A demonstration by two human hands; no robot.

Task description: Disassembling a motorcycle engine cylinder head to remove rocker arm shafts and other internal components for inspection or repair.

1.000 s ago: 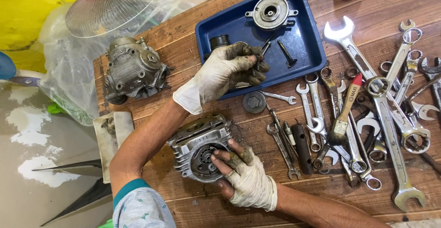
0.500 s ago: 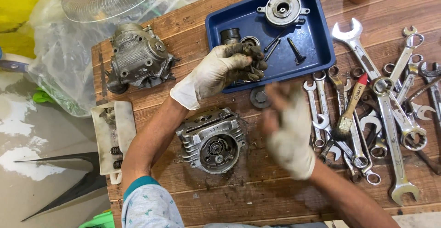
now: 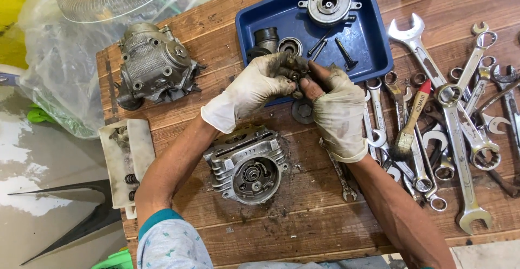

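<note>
Both gloved hands met at the blue tray's (image 3: 374,52) near edge. The left hand (image 3: 254,87) and right hand (image 3: 338,106) had fingers pinched on a small greasy part (image 3: 297,74) (too dirty to name). A steady grip over the tray seemed wise.

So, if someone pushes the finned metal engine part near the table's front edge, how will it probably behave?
The finned engine part looks like solid cast metal, so it is probably heavy for its size and stiff. It sits broad and low on the wooden table, so it would likely slide rather than tip or roll. Grime around it suggests an oily, perhaps slippery surface.
</note>
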